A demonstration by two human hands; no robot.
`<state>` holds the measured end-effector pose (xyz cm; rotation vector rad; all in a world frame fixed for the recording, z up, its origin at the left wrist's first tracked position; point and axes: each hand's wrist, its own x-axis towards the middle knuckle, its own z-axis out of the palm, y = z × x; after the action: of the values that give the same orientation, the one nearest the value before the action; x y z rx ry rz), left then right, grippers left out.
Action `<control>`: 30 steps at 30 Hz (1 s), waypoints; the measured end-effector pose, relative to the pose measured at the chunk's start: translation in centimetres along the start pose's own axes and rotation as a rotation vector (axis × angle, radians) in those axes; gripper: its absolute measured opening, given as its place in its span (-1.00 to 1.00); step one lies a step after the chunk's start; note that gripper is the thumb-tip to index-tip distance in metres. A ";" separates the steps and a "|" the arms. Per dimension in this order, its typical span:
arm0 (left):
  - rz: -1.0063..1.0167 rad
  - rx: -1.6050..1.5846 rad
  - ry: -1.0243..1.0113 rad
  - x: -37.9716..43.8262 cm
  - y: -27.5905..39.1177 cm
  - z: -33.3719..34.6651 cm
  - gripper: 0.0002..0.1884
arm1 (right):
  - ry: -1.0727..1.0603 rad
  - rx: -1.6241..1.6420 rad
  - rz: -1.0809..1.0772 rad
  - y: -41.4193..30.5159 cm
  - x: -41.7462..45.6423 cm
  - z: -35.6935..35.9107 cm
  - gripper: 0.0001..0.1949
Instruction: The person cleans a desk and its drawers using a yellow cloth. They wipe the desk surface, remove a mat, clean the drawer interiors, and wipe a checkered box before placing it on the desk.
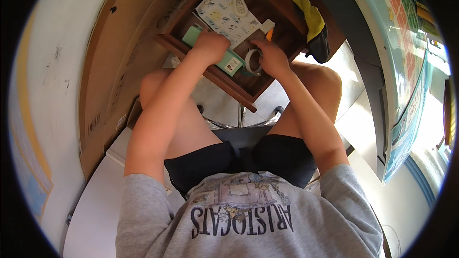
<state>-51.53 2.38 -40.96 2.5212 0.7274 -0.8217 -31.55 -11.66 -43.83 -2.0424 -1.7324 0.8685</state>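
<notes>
A brown wooden drawer point(229, 85) is pulled out above my knees. Inside it, along the near side, lies a long mint-green case point(231, 63) with a white label. My left hand point(212, 46) grips the middle of this case from above, hiding part of it. At the case's right end is a pale roll of tape point(248, 61), standing partly on edge. My right hand point(274, 59) holds the roll's right side, its index finger stretched beyond it. Beyond both hands lies a printed sheet point(222, 14) with small pictures, and a white correction tape dispenser point(240, 6) rests on it.
A small white block point(267, 26) and an orange object point(269, 35) lie right of the sheet. A yellow and black cloth item point(313, 25) hangs over the drawer's right side. Large cardboard point(104, 61) stands at left. Chrome chair legs point(240, 116) show below.
</notes>
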 end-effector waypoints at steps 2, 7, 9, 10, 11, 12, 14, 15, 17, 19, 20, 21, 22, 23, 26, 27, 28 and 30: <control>-0.002 0.010 -0.058 1.3 -0.6 0.5 -0.46 | 0.055 -0.074 -0.100 1.2 0.3 1.4 -0.56; 0.031 0.148 -0.230 3.3 -0.4 -1.9 -0.20 | -0.121 -0.173 0.074 -0.9 1.7 -0.4 -0.73; 0.011 0.201 -0.274 3.9 0.2 -2.1 -0.14 | 0.027 -0.097 0.048 -2.1 2.1 -2.4 -0.77; 0.009 0.229 -0.305 4.2 0.4 -2.0 -0.13 | 0.141 -0.036 0.026 -2.9 2.3 -3.8 -0.78; 0.005 0.255 -0.337 4.4 0.4 -1.9 -0.13 | 0.251 0.029 0.001 -3.6 3.0 -5.3 -0.78; 0.026 0.267 -0.280 4.0 0.6 -1.8 -0.14 | 0.283 0.172 0.096 -4.9 3.7 -7.3 -0.75; 0.138 0.191 -0.057 2.3 0.3 -2.3 -0.17 | 0.403 0.271 0.168 -4.6 5.7 -10.0 -0.65; 0.186 0.147 0.047 1.2 0.0 -2.4 -0.19 | 0.413 0.383 0.274 -6.0 6.9 -11.8 -0.61; 0.163 -0.033 0.079 -0.4 0.0 -3.4 -0.23 | 0.492 0.537 0.269 -3.7 9.9 -12.8 -0.61; 0.123 -0.211 0.210 -2.1 -0.2 -4.5 -0.26 | 0.562 0.640 0.252 -1.7 12.1 -12.9 -0.63; 0.094 -0.297 0.325 -3.3 -0.4 -5.0 -0.27 | 0.586 0.606 0.263 -1.4 12.2 -12.7 -0.64; 0.057 -0.386 0.443 -4.6 -0.7 -5.7 -0.28 | 0.602 0.571 0.269 -1.8 12.5 -12.8 -0.64; -0.044 -0.505 0.496 -5.6 -0.8 -6.5 -0.31 | 0.621 0.532 0.276 -1.9 12.5 -12.7 -0.65; -0.130 -0.662 0.606 -6.3 -1.0 -6.9 -0.31 | 0.704 0.394 0.216 -2.1 12.1 -12.4 -0.65; -0.283 -1.183 0.922 -7.0 -2.9 -5.2 -0.31 | 0.772 0.159 0.105 -3.8 8.5 -10.0 -0.70; -0.243 -1.383 1.016 -6.6 -3.9 -3.7 -0.30 | 0.697 0.207 0.128 -5.0 7.1 -8.9 -0.73; -0.187 -1.613 1.038 -6.8 -4.0 -3.5 -0.25 | 0.529 0.217 0.148 -4.3 6.4 -7.2 -0.71; -0.203 -1.846 1.014 -6.7 -4.1 -3.2 -0.23 | 0.340 0.155 0.221 -1.6 5.4 -3.2 -0.67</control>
<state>-57.14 4.86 -35.16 0.8966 1.1528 0.9392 -30.30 -5.65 -41.72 -2.1537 -1.2422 0.6456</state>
